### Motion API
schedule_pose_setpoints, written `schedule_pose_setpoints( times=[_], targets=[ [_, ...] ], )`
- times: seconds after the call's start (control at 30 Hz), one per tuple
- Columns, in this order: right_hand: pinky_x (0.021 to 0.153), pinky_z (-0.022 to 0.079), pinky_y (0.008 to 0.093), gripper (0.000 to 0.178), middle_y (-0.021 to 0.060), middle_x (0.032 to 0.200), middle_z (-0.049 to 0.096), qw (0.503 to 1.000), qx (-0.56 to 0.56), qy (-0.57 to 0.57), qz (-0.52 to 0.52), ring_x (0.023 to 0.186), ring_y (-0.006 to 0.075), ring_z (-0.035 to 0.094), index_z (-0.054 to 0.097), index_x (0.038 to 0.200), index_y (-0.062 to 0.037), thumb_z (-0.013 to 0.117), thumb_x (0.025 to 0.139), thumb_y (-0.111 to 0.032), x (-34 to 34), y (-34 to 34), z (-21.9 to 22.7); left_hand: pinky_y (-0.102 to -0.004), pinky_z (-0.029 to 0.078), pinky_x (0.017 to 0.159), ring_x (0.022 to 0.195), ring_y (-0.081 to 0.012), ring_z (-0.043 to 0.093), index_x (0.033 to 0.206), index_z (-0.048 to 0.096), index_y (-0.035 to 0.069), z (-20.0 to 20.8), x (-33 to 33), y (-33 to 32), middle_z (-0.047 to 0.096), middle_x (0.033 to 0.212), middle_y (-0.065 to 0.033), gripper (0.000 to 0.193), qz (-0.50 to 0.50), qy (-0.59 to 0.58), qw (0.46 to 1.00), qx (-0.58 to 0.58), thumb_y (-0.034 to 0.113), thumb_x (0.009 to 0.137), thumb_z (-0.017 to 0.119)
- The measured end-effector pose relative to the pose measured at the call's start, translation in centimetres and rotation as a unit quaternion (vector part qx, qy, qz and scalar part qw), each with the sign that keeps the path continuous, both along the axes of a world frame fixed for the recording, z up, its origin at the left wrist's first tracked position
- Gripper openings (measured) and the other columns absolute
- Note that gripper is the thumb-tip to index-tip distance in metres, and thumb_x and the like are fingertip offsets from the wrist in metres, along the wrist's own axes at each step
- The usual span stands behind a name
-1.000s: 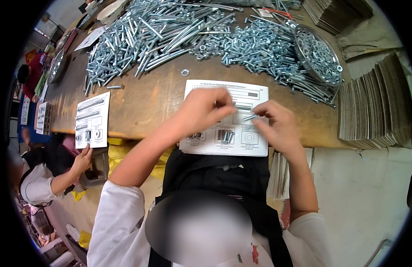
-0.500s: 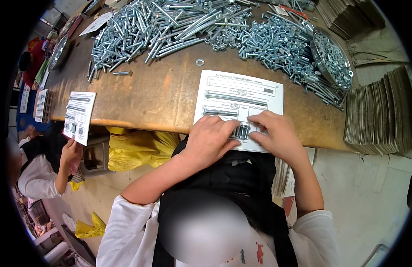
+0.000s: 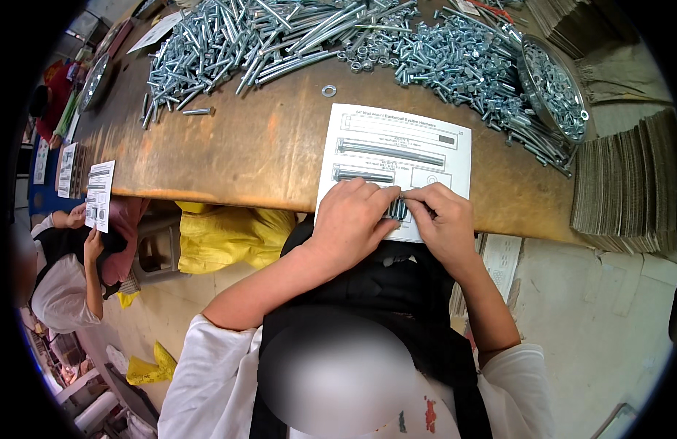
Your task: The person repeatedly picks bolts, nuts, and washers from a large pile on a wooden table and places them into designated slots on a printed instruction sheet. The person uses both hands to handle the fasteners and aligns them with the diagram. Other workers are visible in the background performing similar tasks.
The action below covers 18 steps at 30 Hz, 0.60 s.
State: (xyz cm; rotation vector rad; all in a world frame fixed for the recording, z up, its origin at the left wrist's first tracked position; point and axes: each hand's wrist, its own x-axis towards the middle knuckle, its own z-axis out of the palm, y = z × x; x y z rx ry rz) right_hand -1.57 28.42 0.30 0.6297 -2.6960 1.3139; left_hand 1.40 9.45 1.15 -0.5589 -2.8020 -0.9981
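Note:
A white printed card lies at the table's near edge in front of me. On it rest a long bolt and, below that, a shorter bolt. My left hand lies over the card's lower left, its thumb and index finger closed about a small row of short bolts. From the other side my right hand meets it, thumb and index finger pinched together at the top of that row. Whatever is in this pinch is mostly hidden by the fingers.
Beyond the card spread heaps of long bolts and short bolts. A metal bowl of washers stands at the right, near stacked cardboard. One loose washer lies ahead. At left, another person holds a similar card.
My right hand has moved left and its fingers have closed against the short bolts beside my left fingers. The other person's card has shifted left, now held by two hands.

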Motion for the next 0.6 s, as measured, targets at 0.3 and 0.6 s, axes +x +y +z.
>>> schedule_pose_setpoints(
  times=[0.3,0.6],
  targets=[
    [0.067,0.054,0.0377,0.015,0.0106,0.087,0.069,0.998,0.034,0.041,0.044,0.076,0.0304,0.067,0.073,0.100,-0.0070,0.069,0.085,-0.009,-0.1,1.1,-0.9,-0.0424,0.045,0.079,0.086,-0.0312,0.060,0.110,0.068,0.008,0.3,-0.4,0.5,0.064,0.084,-0.0086,0.040,-0.001,0.017,0.999,-0.041,0.021,0.074,0.080],
    [0.083,0.053,0.0458,0.022,0.0134,0.100,0.069,0.878,0.265,0.143,-0.372,0.095,0.0350,0.066,0.068,0.109,-0.0073,0.062,0.087,-0.009,-9.0,21.5,0.7,-0.0380,0.042,0.075,0.074,-0.0238,0.058,0.110,0.070,0.007,2.0,-0.5,0.1,0.064,0.075,-0.0030,0.046,-0.002,0.050,0.999,-0.010,0.022,0.069,0.084]
  ],
)
